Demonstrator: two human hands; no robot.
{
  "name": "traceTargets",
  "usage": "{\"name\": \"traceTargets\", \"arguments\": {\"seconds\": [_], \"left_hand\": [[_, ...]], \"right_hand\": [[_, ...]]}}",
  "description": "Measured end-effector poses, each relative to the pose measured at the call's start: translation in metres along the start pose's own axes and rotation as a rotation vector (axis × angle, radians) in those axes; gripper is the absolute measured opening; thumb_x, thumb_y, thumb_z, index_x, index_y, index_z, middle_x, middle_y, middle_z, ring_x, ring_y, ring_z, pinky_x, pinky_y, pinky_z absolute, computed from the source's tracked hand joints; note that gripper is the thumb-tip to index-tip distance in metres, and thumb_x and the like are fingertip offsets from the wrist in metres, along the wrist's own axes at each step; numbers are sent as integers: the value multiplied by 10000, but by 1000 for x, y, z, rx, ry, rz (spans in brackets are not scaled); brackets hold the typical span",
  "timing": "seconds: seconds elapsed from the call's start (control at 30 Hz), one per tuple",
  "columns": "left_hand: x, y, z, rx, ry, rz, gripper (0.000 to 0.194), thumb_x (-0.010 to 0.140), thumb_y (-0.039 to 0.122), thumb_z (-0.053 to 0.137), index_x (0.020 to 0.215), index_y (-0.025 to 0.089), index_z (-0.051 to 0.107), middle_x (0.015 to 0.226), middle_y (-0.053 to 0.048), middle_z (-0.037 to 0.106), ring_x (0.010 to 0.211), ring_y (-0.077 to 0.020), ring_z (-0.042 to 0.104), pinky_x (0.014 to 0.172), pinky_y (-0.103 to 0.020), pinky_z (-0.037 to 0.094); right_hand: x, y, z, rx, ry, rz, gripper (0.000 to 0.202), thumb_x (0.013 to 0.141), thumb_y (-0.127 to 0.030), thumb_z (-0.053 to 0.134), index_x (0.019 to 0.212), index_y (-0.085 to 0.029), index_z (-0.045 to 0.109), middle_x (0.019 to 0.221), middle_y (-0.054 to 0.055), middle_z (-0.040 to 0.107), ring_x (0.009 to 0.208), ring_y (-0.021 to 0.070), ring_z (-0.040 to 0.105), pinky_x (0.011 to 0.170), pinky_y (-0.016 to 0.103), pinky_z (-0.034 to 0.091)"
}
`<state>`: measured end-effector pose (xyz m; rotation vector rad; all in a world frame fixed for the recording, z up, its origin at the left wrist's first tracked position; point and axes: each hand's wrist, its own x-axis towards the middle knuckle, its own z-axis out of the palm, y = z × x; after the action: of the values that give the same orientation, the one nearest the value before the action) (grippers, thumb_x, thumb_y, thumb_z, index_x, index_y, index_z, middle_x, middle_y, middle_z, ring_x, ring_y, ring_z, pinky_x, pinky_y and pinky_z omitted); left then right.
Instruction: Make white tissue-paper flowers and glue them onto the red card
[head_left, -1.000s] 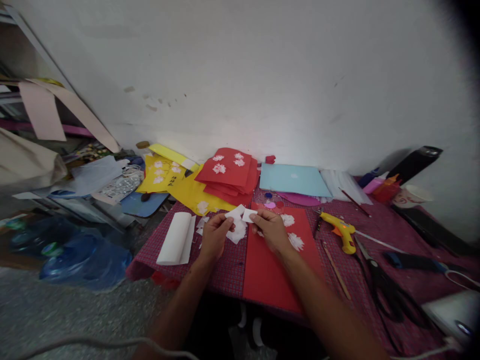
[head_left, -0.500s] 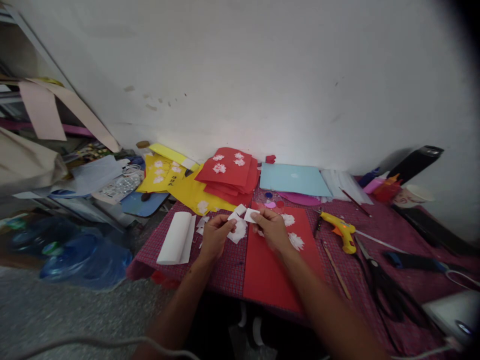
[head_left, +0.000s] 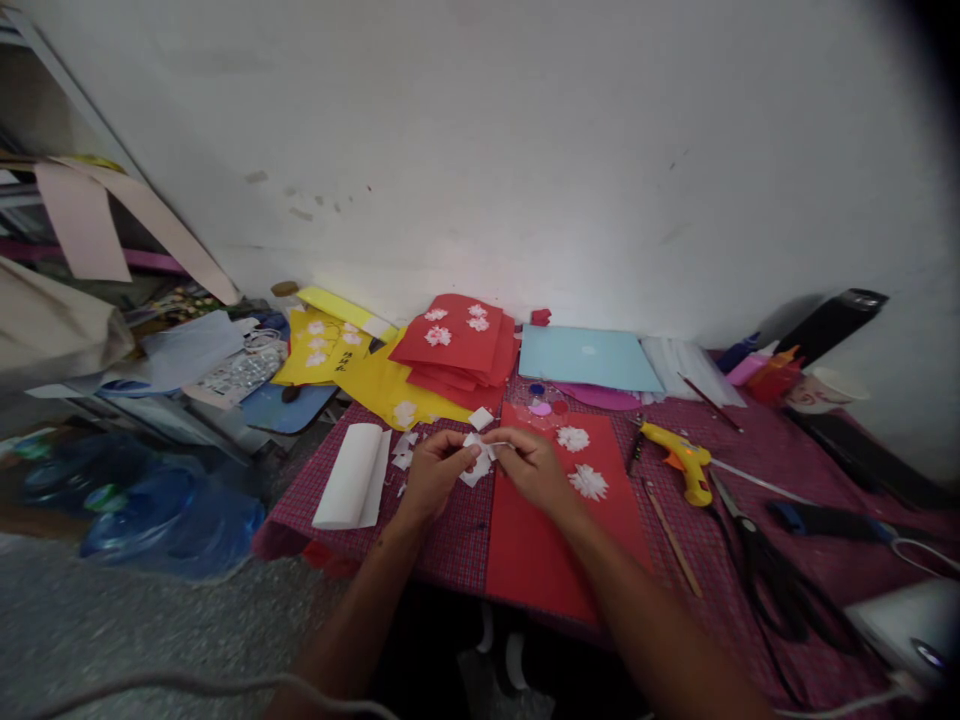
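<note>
While left grip (head_left: 436, 468) pinches paper (head_left: 472, 440), right grip (head_left: 531, 468) likewise.

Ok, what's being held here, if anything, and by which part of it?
Small white paper: the left hand pinches it near its left edge, the right hand near its right. One piece or two, I can't tell.

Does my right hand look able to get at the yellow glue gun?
Probably yes: nothing tall stands between your right hand and the yellow glue gun, though that hand is pinching white paper.
</note>
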<state>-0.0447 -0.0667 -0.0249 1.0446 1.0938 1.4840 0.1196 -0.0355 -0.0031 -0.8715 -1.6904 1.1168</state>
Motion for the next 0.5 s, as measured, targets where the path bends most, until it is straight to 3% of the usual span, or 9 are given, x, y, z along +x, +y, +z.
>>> {"name": "traceTargets", "arguments": {"seconds": [0.17, 0.5], "left_hand": [[-1, 3, 2, -31, -48, -24, 244, 728, 338, 783, 690, 155, 627, 609, 11, 612, 578, -106, 539, 599, -240, 423], [-3, 6, 3, -126, -129, -67, 219, 751, 349, 770, 756, 148, 682, 667, -13, 642, 603, -112, 562, 604, -249, 439]], "right_hand": [[-1, -3, 1, -65, -23, -59, 147, 831, -270, 633, 927, -219, 730, 849, 32, 712, 729, 174, 634, 663, 282, 472], [0, 1, 0, 31, -29, 43, 157, 845, -355, 636, 801, -206, 655, 678, -12, 631, 605, 143, 555, 577, 254, 418]]}}
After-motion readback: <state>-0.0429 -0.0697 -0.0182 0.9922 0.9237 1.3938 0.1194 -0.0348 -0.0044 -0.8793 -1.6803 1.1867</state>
